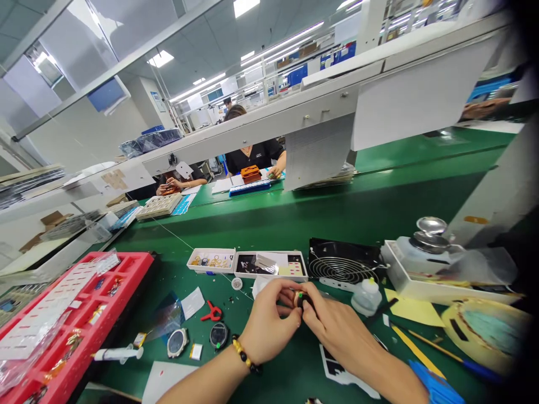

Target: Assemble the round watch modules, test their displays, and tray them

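Note:
My left hand (272, 314) and my right hand (332, 322) meet above the green bench, fingers closed around a small round dark piece with a green spot (300, 298). Fingers hide most of it, so its exact kind is unclear. To the left of my left wrist lie a dark round watch case (218, 335) and a silver-rimmed one (177, 341). Between them is a small white-and-yellow battery-like block (196, 352). A red plastic clamp (211, 311) rests just above these. Under my right forearm shows a white frame-shaped sheet (337, 373).
Beyond my hands stand two white parts boxes (272, 276), a black fan (343, 261) and a squeeze bottle (366, 296). A red compartment tray (122, 280) and a syringe (118, 354) are left. Right are a white bin (415, 283) and a yellow dish (458, 336). Co-workers sit opposite.

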The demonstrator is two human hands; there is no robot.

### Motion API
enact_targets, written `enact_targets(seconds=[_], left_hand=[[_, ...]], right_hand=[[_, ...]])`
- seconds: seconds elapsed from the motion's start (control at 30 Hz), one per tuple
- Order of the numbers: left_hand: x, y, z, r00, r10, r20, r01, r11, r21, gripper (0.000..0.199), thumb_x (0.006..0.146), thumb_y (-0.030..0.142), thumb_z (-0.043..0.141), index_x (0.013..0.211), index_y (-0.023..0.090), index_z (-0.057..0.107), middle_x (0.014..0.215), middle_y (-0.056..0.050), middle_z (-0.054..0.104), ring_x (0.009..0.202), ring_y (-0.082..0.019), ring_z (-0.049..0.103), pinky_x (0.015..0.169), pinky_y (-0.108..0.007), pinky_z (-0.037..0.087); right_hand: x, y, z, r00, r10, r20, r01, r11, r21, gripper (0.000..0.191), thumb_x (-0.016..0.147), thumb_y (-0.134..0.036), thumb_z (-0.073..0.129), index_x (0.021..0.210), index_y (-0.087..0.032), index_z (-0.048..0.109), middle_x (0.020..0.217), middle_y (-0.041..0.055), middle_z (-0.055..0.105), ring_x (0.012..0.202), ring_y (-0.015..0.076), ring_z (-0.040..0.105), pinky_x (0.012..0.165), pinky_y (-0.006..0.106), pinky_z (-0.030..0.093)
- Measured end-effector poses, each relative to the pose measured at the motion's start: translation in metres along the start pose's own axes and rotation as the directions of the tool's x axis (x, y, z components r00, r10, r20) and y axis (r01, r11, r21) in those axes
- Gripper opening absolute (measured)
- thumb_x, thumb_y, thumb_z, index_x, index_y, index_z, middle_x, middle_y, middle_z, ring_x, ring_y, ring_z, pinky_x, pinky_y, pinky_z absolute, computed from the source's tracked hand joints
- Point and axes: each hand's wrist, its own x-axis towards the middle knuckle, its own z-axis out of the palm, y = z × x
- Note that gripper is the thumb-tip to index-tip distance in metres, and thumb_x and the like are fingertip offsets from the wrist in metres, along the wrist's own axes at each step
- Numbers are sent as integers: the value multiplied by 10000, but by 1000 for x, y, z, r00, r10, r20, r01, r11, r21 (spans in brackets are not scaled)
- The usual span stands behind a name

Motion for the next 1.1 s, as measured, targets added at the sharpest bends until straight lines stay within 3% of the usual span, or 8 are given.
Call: enact_targets(seconds=[0.2, 0.4, 0.5, 0.63, 0.8, 0.97, 1.1], left_hand=[[1, 3, -4, 1000, -2, -1, 2, 1000, 1, 425, 772, 1, 627, 1162, 164, 666, 980, -45, 649, 884, -141, 603, 764, -226, 552], [5, 3, -10, 998, 4, -60, -7, 998, -62, 385, 787, 13, 607, 1140, 162, 643, 975, -50, 648, 908, -147, 621, 780, -233, 559], [6, 1, -13, 988, 65, -138, -67, 998, -8, 377, 811, 47, 626, 1165, 177, 633, 1012, -57, 659, 947, -157, 637, 841, -269, 581], [7, -2, -16, 971, 166, -174, -153, 985, 84, 391, 837, 60, 609, 1203, 195, 625, 1019, -50, 670, 965, -158, 655, 904, -312, 601], [4, -6, -12, 954, 256, -156, -219, 950, 221, 420, 843, 35, 593, 1220, 219, 621, 1043, -36, 706, 973, -163, 694, 924, -324, 604], [-2, -11, -7, 918, 386, -94, -324, 865, 383, 451, 856, 1, 573, 1218, 267, 618, 1135, -15, 705, 1002, -163, 698, 928, -314, 583], [-2, -12, -6, 885, 462, -55, -381, 788, 483, 445, 874, -3, 561, 1218, 276, 606, 1098, -11, 693, 995, -172, 683, 901, -320, 571]], right_hand=[[1, -1, -3, 999, 29, 35, -30, 999, 32, 308, 1031, -259, 226, 1107, -228, 523, 685, 13, 679, 601, 260, 676, 545, 336, 324], [5, -7, -11, 983, 170, 68, -181, 959, 219, 407, 1065, -436, 288, 1421, -269, 391, 1060, 50, 741, 879, 258, 724, 707, 364, 488], [7, -8, -14, 967, 254, -15, -243, 940, 239, 369, 1023, -518, 390, 1266, -256, 483, 1042, 58, 710, 900, 263, 699, 720, 375, 502], [8, -10, -15, 983, 186, 8, -183, 959, 216, 213, 1013, -439, 443, 983, -265, 563, 884, 11, 675, 805, 231, 657, 681, 348, 458], [8, -13, -15, 989, 134, 57, -144, 957, 250, 149, 994, -367, 496, 1010, -265, 604, 858, -7, 684, 757, 208, 645, 663, 324, 432], [9, -14, -15, 983, 162, 84, -181, 922, 342, 155, 989, -346, 492, 971, -256, 617, 876, -1, 718, 765, 206, 662, 685, 318, 433], [11, -13, -13, 977, 183, 113, -214, 881, 422, 149, 969, -337, 496, 941, -248, 613, 855, 1, 715, 770, 206, 658, 692, 313, 435]])
